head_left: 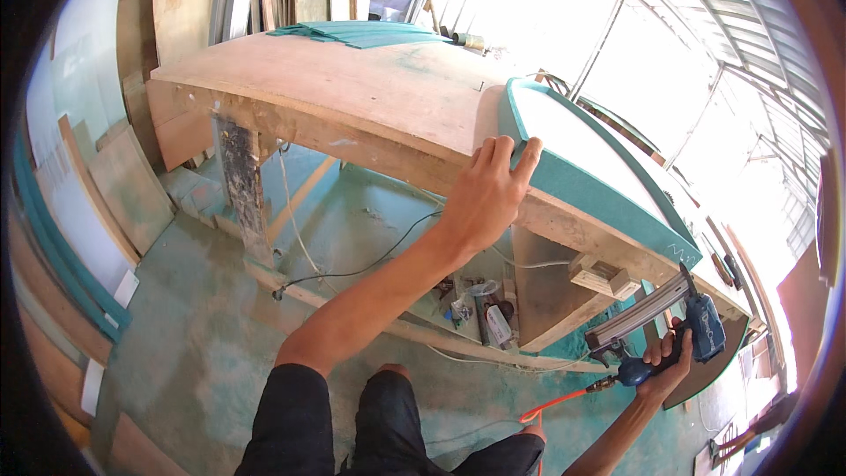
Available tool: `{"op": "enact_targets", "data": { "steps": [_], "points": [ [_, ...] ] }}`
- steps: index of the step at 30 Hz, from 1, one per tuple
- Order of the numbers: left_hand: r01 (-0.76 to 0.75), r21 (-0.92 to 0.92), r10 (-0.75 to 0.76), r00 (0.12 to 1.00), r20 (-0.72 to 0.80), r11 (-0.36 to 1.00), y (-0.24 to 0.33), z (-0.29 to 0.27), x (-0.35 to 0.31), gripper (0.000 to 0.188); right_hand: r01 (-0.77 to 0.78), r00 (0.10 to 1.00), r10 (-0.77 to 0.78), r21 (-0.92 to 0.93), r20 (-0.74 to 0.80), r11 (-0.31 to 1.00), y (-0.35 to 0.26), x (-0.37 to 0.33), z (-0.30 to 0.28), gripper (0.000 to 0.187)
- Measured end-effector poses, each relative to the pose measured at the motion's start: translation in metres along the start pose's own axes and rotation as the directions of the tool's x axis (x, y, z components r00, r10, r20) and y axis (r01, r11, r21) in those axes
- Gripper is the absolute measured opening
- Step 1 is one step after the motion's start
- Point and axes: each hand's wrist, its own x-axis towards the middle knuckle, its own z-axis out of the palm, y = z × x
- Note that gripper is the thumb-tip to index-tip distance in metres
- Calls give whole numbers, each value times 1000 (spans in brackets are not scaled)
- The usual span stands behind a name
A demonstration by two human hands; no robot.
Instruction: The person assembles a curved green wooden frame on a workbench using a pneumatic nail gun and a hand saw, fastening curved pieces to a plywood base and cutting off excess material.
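A shallow teal-edged frame [608, 190] with a pale inside rests on the wooden workbench [352, 92]. My left hand [489, 189] is closed over the frame's near left corner, fingertips hooked on its upper edge. In my right hand [665, 361] is a dark blue pneumatic nail gun [708, 328], gripped by the handle. Its long metal magazine [641, 308] slants down to the left. The gun's nose is close to the frame's near right corner; whether it touches I cannot tell. An orange air hose [560, 403] runs from the handle toward the floor.
Thin teal strips [357, 33] lie stacked at the bench's far side. Underneath, a lower shelf holds bottles and small items [495, 317]. Loose cables hang below the bench. Boards [132, 181] lean along the left. A hammer [753, 430] is at the lower right.
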Motion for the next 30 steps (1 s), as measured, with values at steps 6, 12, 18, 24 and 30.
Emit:
{"op": "enact_targets", "data": {
  "steps": [6, 12, 18, 24, 30],
  "points": [
    [75, -184, -64, 996, 64, 980, 0, -11, 11, 61, 71, 996, -82, -260, -30, 963, 13, -24, 24, 35],
    [146, -245, -107, 980, 167, 959, -25, -29, 18, 64, 222, 974, -221, -482, 59, 848, 52, -51, 88, 25],
    [171, -360, -119, 980, 162, 917, -19, -21, 21, 64, 259, 966, -232, -474, 116, 842, 71, -60, 118, 21],
    [112, -390, -67, 989, 128, 914, -26, -13, 20, 64, 240, 970, -228, -440, 81, 866, 82, -56, 125, 24],
    [34, -288, -23, 999, 42, 957, -24, -13, 18, 63, 332, 937, -346, -446, 53, 831, 108, -55, 118, 17]
  ]
}}
